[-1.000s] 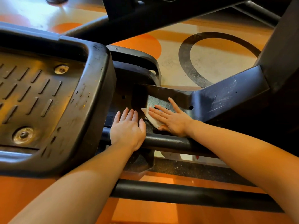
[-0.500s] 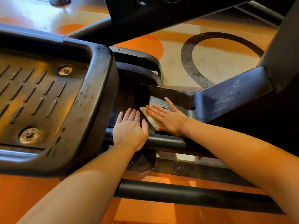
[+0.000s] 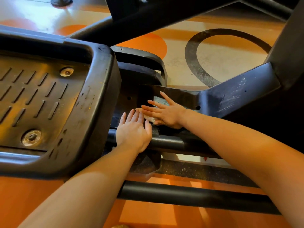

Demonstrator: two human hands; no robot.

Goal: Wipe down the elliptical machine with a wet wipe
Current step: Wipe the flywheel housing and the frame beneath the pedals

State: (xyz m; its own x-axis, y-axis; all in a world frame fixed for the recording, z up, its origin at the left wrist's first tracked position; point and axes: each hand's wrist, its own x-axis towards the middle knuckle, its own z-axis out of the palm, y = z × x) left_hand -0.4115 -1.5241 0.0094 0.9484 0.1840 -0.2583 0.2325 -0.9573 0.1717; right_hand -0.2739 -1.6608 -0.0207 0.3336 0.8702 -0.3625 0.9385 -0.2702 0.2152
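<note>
Wet wipe sits pinned flat on the elliptical's dark frame plate, just beside the foot pedal. Right hand presses it with straight, spread fingers; left hand, flat and empty, braces alongside, likely steadying. Most of the wipe is hidden beneath those fingers.

Black pedal, orange-and-cream floor

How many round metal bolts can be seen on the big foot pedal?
2. One bolt sits near the far right corner of the foot pedal; the other bolt is nearer the camera, toward its near edge. The pedal runs off the left of the frame, so more may be hidden.
</note>
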